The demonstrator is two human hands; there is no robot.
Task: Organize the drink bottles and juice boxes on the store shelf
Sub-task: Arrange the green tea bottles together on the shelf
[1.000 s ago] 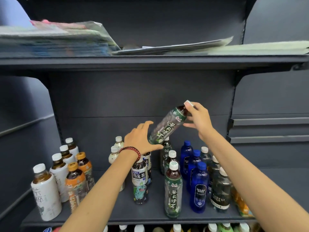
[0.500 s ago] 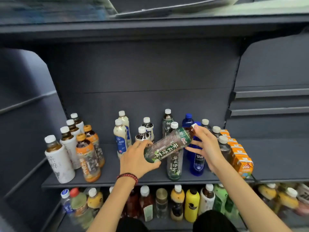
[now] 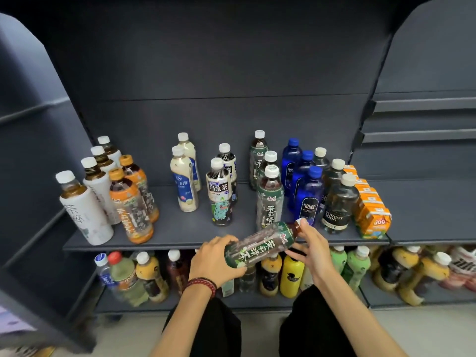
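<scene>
Fingers of the left hand [image 3: 215, 260] curled round the base of a clear plastic, green-labelled tea bottle [image 3: 260, 244] while the right hand [image 3: 310, 244] gripped its neck, tilting it nearly flat at lower centre of the frame, just before the dark grey metal shelf [image 3: 180, 228]. Matching green-labelled bottles [image 3: 269, 202] stood in a row just above, so the hold seemed meant to right it there.

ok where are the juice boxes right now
In the head view, the juice boxes stand in a row at the right end of the upper shelf, just right of the Forest Soda bottles.
</scene>
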